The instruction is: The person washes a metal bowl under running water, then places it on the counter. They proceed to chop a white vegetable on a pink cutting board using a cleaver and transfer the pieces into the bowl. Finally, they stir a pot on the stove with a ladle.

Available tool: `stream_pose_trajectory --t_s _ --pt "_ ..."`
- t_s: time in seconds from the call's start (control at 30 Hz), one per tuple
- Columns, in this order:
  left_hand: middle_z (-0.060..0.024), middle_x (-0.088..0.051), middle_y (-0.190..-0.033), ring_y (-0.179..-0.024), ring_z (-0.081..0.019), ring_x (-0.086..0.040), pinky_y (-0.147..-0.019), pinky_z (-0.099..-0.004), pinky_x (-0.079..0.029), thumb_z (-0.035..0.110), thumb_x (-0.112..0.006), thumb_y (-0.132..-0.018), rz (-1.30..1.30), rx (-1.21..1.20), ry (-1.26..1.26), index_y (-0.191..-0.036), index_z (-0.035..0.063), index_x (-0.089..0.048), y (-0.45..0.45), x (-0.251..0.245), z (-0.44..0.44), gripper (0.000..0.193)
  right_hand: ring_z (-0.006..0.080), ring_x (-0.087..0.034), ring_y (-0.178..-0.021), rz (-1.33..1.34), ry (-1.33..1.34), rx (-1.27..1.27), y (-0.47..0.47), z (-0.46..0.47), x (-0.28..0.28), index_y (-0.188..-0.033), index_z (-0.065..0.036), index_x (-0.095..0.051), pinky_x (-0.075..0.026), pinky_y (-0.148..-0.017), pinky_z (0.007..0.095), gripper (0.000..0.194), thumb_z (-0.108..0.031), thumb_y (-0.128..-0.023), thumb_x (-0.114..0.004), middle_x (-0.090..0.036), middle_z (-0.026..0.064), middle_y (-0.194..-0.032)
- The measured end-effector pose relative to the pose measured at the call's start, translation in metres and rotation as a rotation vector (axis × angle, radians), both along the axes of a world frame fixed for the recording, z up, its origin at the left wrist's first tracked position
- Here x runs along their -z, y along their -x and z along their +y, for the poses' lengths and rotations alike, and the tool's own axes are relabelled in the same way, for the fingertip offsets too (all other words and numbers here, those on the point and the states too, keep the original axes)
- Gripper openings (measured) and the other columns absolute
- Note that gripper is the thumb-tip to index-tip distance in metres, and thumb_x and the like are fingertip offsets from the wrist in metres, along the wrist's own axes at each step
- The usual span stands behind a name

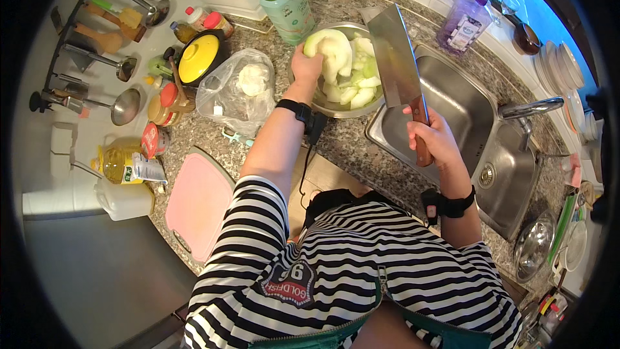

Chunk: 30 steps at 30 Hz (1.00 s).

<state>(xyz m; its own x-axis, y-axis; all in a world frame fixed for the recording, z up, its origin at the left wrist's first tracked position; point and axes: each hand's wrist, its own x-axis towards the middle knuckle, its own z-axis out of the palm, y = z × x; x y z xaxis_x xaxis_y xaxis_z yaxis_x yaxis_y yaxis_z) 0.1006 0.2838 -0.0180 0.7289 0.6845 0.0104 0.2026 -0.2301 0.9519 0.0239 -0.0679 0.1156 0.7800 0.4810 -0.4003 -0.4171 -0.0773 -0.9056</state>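
My left hand [306,65] grips a large curved piece of pale green-white melon or gourd [334,48] over a metal bowl [346,113]. Its fingers are partly hidden behind the piece. Inside the bowl lie several cut pale chunks [362,98]. My right hand [433,135] is closed around the wooden handle of a cleaver [395,58], whose broad blade points away from me and stands beside the bowl's right side, near the sink.
A double steel sink [453,92] with a faucet [530,108] is at the right. Left of the bowl are a plastic bag [237,89] with something whitish inside, a yellow-lidded pot [198,58] and a pink cutting board [198,203]. Soap bottles [289,14] stand behind.
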Motion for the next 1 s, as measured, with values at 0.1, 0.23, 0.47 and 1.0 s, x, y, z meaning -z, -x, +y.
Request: stream_pose_trajectory --t_s 0.1,0.23,0.47,1.0 --pt "-0.0192 -0.066 -0.117 -0.103 -0.0368 -0.066 -0.093 -0.0414 -0.051 0.002 -0.069 -0.078 -0.331 -0.152 -0.238 -0.127 0.0016 -0.059 -0.003 -0.009 -0.003 0.050 0.0103 -0.055 -0.055 -0.012 -0.007 0.015 -0.001 0.003 0.004 -0.119 -0.004 -0.059 -0.045 -0.052 0.0247 0.032 -0.009 -0.087 -0.064 -0.058 0.0017 -0.073" --pt "-0.0178 -0.059 -0.127 -0.110 -0.0330 -0.063 -0.091 -0.0419 -0.052 0.001 -0.069 -0.083 -0.436 -0.144 -0.029 -0.128 0.0029 -0.057 0.001 -0.052 -0.022 0.046 0.0108 -0.055 -0.055 -0.020 -0.026 0.019 -0.003 -0.001 0.011 -0.118 -0.004 -0.059 -0.045 -0.052 0.0248 0.031 -0.008 -0.088 -0.063 -0.058 0.0019 -0.073" --pt "-0.0157 -0.055 -0.134 -0.120 -0.0354 -0.058 -0.088 -0.0536 -0.058 0.001 -0.063 -0.092 -0.273 -0.129 0.947 -0.138 0.0085 -0.046 0.025 -0.077 -0.031 0.050 0.0110 -0.056 -0.057 -0.022 -0.030 0.007 -0.003 -0.002 0.006 -0.118 -0.002 -0.059 -0.047 -0.054 0.0265 0.030 -0.005 -0.088 -0.061 -0.058 0.0021 -0.073" --pt "-0.0189 -0.057 -0.125 -0.105 -0.0342 -0.063 -0.075 -0.0434 -0.064 0.005 -0.063 -0.088 -0.250 -0.554 1.055 -0.131 -0.0001 -0.047 0.374 -0.092 0.100 0.046 0.0114 -0.052 -0.051 -0.092 -0.173 -0.203 0.028 0.037 -0.030 -0.127 0.002 -0.056 -0.040 -0.048 0.0247 0.037 -0.004 -0.091 -0.057 -0.054 0.0025 -0.069"
